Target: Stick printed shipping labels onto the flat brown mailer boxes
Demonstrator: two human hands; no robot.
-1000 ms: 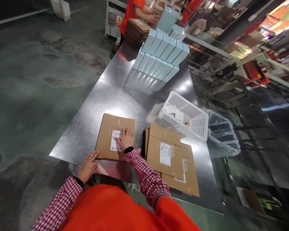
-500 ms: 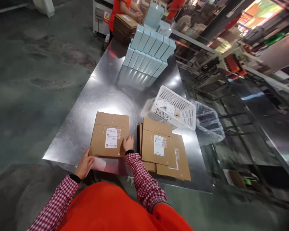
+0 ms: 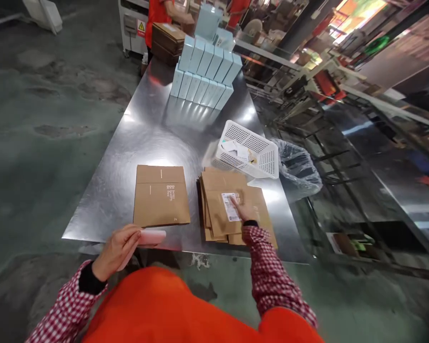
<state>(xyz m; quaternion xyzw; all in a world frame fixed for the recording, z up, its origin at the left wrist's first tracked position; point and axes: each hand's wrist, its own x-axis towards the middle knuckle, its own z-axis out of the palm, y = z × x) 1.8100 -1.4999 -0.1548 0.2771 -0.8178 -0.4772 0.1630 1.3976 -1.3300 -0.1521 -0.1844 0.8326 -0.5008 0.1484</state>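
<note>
My left hand (image 3: 117, 248) is closed round a pale pinkish-white strip (image 3: 153, 237), perhaps a stack of labels, at the table's front edge. Just beyond it a flat folded cardboard box (image 3: 160, 200) lies on the metal table, printed but with no label on its upper face. My right hand (image 3: 246, 209), slightly blurred, rests with fingers stretched out over a white shipping label (image 3: 230, 207). That label is on the top box of a loose pile of flat cardboard boxes (image 3: 218, 183) to the right.
Behind the pile stands a white perforated basket (image 3: 248, 147) holding papers. A clear plastic bag (image 3: 296, 171) hangs off the table's right side. Pale blue boxes (image 3: 202, 71) are stacked at the far end, beside brown cartons (image 3: 168, 40) and a person in red (image 3: 157, 16).
The labelled box between my hands has gone from the left spot, where an unlabelled one now shows. My right hand has moved right onto the pile; my left hand has left the box.
</note>
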